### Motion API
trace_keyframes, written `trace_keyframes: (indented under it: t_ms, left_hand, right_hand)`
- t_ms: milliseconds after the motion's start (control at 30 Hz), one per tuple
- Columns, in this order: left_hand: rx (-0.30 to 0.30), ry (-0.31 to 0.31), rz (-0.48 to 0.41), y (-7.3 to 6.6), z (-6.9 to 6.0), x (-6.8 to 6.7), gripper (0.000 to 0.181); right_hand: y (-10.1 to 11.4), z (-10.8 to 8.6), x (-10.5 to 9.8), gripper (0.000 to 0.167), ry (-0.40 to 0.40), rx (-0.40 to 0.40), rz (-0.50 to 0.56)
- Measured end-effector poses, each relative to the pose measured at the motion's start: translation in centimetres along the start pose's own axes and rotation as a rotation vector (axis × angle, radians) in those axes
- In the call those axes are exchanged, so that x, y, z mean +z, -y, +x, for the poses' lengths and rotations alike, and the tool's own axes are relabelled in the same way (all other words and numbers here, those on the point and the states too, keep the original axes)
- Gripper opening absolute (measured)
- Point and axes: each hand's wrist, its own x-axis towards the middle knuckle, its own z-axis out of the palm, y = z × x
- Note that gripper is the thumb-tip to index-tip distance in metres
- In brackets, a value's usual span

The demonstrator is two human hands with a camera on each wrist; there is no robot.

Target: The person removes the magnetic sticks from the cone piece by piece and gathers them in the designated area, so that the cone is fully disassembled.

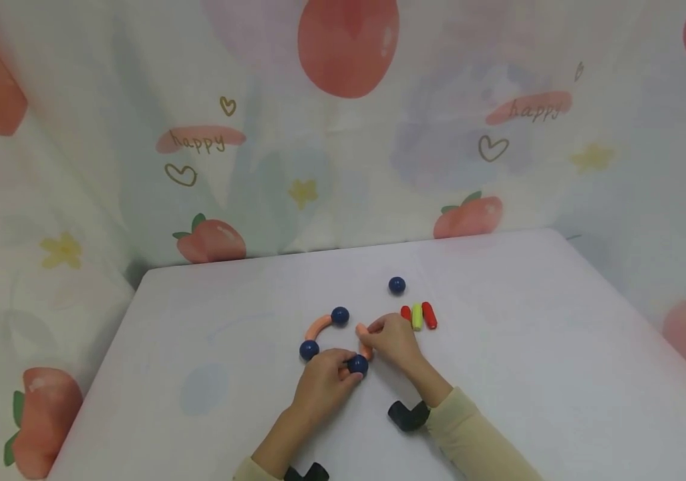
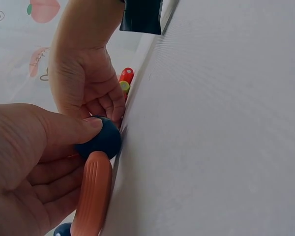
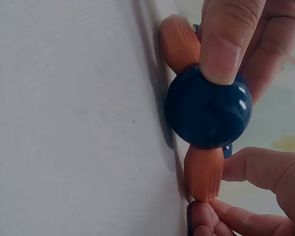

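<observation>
My left hand [image 1: 326, 382] pinches a dark blue ball [image 1: 357, 365], its thumb lying on the ball in the left wrist view. A curved orange rod [image 2: 92, 194] joins that ball and runs back under the left hand. In my right hand [image 1: 398, 342], finger and thumb pinch another curved orange rod [image 1: 365, 342]. Its near end meets the held ball [image 3: 209, 105] in the right wrist view; how firmly it sits there I cannot tell. Left of the hands, an orange rod [image 1: 317, 327] links two blue balls, one at its upper end [image 1: 340, 316] and one lower down [image 1: 309, 350].
A loose blue ball [image 1: 397, 285] lies on the white table [image 1: 228, 314] toward the back. Beside the right hand are red rods [image 1: 429, 315] and a yellow-green rod [image 1: 417, 316]. Black wrist mounts [image 1: 409, 415] sit at both wrists. A printed curtain [image 1: 330, 167] stands behind the table.
</observation>
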Motion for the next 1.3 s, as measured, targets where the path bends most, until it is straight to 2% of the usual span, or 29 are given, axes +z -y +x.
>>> trace_keyframes:
  t_ms: [333,600,800,1200,1300]
  left_hand:
    - [0.003,0.007,0.011,-0.1,0.1,-0.1,0.031]
    - [-0.019,0.020,0.033,0.0,0.3,-0.2,0.031]
    - [-0.043,0.031,0.022,-0.1,0.3,-0.4,0.032]
    - [-0.093,0.039,0.007,-0.3,0.1,-0.1,0.031]
    - [-0.098,0.041,-0.006,-0.4,0.1,-0.1,0.031]
  right_hand:
    - [-0.4,0.9,-0.7,0.021,-0.059,-0.036,0.015]
    - [-0.5,1.1,-2.7,0.022,-0.074,-0.012,0.008]
    - [-1.1,1.0,-4.5,0.024,-0.095,-0.045,0.000]
    - [-3.3,0.9,-8.5,0.032,-0.100,0.078,0.033]
    - [-4.5,1.3,-9.6,0.035,-0.104,0.100,0.007]
